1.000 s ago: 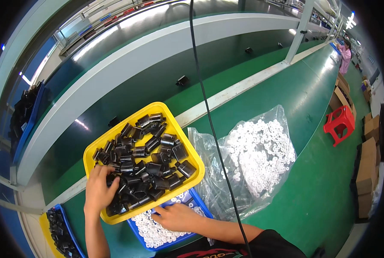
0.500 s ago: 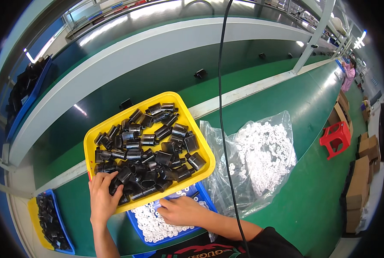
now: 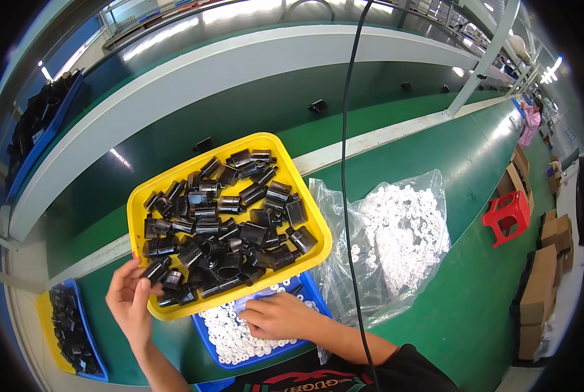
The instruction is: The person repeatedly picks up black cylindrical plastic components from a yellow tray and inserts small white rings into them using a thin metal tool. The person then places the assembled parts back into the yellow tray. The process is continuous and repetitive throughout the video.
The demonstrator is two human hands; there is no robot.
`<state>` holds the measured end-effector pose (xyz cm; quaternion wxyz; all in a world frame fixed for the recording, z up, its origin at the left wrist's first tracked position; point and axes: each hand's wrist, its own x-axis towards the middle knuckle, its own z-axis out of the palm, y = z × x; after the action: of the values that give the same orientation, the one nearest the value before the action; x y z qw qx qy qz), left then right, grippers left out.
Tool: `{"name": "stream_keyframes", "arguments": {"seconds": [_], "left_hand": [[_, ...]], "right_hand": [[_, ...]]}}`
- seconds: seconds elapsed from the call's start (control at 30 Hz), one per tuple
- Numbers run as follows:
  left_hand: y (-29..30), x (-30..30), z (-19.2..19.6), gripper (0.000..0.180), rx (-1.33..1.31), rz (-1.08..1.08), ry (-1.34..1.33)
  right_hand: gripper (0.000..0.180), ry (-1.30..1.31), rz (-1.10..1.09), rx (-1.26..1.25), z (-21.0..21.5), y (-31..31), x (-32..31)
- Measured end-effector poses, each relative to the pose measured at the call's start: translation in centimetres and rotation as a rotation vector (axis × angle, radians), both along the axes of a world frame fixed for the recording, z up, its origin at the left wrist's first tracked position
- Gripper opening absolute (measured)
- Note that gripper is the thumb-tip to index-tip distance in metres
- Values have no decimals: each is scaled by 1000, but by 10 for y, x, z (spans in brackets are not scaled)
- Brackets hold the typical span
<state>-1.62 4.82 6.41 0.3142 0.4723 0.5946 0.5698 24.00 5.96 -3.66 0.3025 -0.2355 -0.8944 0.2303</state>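
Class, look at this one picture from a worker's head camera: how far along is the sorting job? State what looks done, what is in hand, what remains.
Done: nothing assembled shows. In hand: the left hand reaches the black parts at the yellow tray's near corner; the right hand rests among white rings in the blue bin. Left: the tray looks full, and a clear bag of rings lies alongside.

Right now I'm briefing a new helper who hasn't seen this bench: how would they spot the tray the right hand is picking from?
On the green work surface, find the big yellow tray heaped with black parts. Tucked partly under its near edge lies a smaller blue tray, where the right hand rests. It is the only tray filled with small white rings; the other trays hold black pieces.
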Motion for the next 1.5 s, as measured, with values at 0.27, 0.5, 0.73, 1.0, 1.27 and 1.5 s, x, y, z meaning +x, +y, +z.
{"name": "stream_keyframes", "arguments": {"seconds": [0.27, 0.5, 0.73, 1.0, 1.27, 1.5], "left_hand": [[-20, 44, -37, 64, -37, -688, -1324], [-19, 53, -42, 42, 2, -548, -1056], [-21, 51, -39, 45, 165, -442, -62], [-24, 56, -47, 46, 170, -461, -108], [-19, 55, -59, 45, 91, -657, -694], [-22, 67, -68, 43, 39, -772, -691]], "right_hand": [[19, 129, 1, 82, 33, 6, 4], [23, 301, -61, -139, 54, 14, 17], [22, 380, -107, -185, 62, 5, 12], [27, 345, -134, -281, 64, 3, 14], [28, 342, -162, -208, 72, -2, 21], [35, 374, -149, -152, 92, -5, 23]]}}
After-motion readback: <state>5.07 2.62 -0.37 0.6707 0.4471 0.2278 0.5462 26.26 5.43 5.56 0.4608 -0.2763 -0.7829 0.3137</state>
